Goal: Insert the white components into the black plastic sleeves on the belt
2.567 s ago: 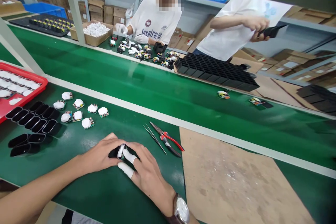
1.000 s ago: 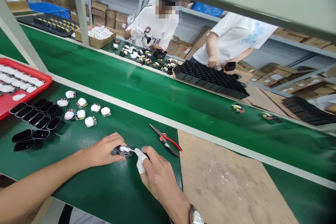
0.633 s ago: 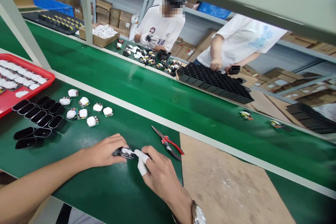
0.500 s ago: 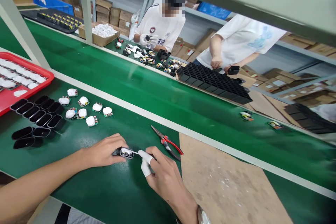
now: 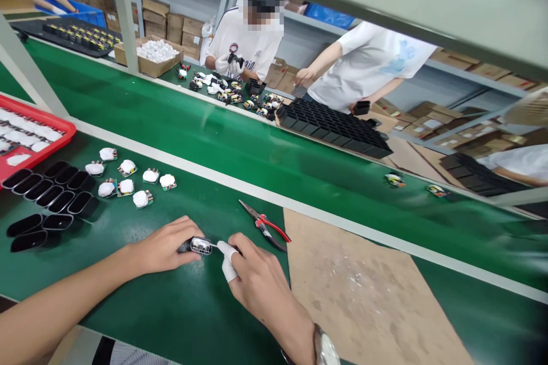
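My left hand (image 5: 169,245) is closed around a black oval plastic case (image 5: 185,247), its open end turned toward my right hand. Inside that mouth a circuit board (image 5: 200,246) with some white stuff on it shows. My right hand (image 5: 259,279), with white finger cots on thumb and forefinger, pinches a thin pale stick (image 5: 214,245) whose tip reaches the rim of the case. Whether the tip goes inside is too small to tell. Red-and-black long-nose pliers (image 5: 263,223) lie beyond my right hand.
Several white-topped circuit boards (image 5: 126,186) and upright black cases (image 5: 62,201) stand at left, near a red tray (image 5: 64,131). Brown cardboard (image 5: 363,285) lies at right. Across the green belt (image 5: 214,137), co-workers handle parts beside rows of black cases (image 5: 334,128).
The whole view has shifted slightly, so things sit further left. My hands keep their hold on case and stick. Across the belt, a co-worker's arm has swung out to the left.
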The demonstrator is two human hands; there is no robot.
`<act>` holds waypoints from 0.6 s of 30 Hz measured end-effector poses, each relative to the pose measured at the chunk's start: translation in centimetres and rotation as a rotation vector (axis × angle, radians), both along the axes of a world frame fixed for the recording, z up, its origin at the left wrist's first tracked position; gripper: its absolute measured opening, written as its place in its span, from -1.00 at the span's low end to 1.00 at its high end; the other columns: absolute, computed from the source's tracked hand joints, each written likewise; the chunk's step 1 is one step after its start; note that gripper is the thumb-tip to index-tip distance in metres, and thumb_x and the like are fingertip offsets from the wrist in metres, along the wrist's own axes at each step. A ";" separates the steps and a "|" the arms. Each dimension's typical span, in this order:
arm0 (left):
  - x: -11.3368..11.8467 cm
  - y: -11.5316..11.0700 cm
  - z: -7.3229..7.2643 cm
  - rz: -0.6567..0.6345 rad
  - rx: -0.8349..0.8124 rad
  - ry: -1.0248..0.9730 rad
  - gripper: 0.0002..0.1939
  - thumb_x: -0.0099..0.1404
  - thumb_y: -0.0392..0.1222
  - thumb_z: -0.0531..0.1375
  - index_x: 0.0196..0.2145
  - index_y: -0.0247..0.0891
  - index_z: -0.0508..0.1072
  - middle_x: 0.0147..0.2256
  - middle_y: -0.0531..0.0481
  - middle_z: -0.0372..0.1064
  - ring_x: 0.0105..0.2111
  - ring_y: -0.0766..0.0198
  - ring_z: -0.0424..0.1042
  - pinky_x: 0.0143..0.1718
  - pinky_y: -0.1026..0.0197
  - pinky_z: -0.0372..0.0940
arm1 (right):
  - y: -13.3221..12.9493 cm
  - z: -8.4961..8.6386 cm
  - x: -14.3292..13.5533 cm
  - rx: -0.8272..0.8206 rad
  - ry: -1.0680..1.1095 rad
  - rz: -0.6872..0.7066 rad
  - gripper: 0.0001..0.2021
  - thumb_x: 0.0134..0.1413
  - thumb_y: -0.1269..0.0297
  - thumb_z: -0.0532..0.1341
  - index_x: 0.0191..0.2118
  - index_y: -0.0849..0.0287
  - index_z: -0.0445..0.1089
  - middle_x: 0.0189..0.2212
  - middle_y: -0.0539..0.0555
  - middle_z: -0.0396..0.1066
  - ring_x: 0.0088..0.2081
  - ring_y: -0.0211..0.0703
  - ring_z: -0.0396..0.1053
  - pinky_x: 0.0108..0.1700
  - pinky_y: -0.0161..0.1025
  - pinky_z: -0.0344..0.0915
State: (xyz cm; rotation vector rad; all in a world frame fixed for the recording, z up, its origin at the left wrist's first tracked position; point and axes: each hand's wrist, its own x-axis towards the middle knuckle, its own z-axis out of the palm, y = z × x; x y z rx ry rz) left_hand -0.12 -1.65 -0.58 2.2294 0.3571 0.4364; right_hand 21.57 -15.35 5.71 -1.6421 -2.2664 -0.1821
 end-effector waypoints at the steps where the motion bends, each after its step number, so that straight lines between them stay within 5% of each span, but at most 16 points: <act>1: 0.0 0.0 -0.1 -0.002 0.004 -0.001 -0.77 0.45 -0.21 0.30 0.03 -0.17 0.44 -0.08 -0.07 0.50 -0.02 0.08 0.43 0.02 0.08 0.38 | 0.0 -0.1 0.0 -0.008 -0.004 0.003 -0.77 0.22 0.58 0.05 -0.35 0.15 0.34 -0.24 0.11 0.39 -0.42 -0.21 0.32 -0.47 -0.20 0.16; 8: -0.8 -0.3 -0.2 0.042 0.041 -0.047 -0.54 0.42 -0.13 0.33 0.22 -0.13 0.35 0.09 -0.16 0.42 0.07 0.05 0.46 0.09 0.05 0.41 | -1.7 -1.5 2.1 -0.014 0.039 -0.134 -0.76 0.33 0.52 0.05 -0.05 0.19 0.41 -0.12 0.14 0.44 -0.42 -0.22 0.37 -0.48 -0.23 0.25; 14: -0.9 -0.5 0.1 0.007 0.195 -0.196 -0.79 0.49 -0.24 0.25 0.06 -0.15 0.53 0.06 -0.17 0.48 0.03 0.07 0.51 0.10 0.05 0.40 | -1.5 -5.6 4.0 0.028 -0.033 -0.228 -0.73 0.30 0.54 0.04 -0.07 0.21 0.45 -0.16 0.16 0.46 -0.22 -0.09 0.47 -0.30 -0.20 0.43; 18: -0.6 -0.7 0.0 -0.018 0.207 -0.210 -0.85 0.52 -0.30 0.19 -0.09 -0.19 0.58 0.03 -0.16 0.51 -0.09 0.14 0.55 -0.03 0.13 0.44 | -0.7 -5.8 4.2 0.008 -0.042 -0.228 -0.73 0.30 0.54 0.07 -0.04 0.22 0.46 -0.19 0.16 0.46 -0.17 -0.02 0.45 -0.08 -0.04 0.50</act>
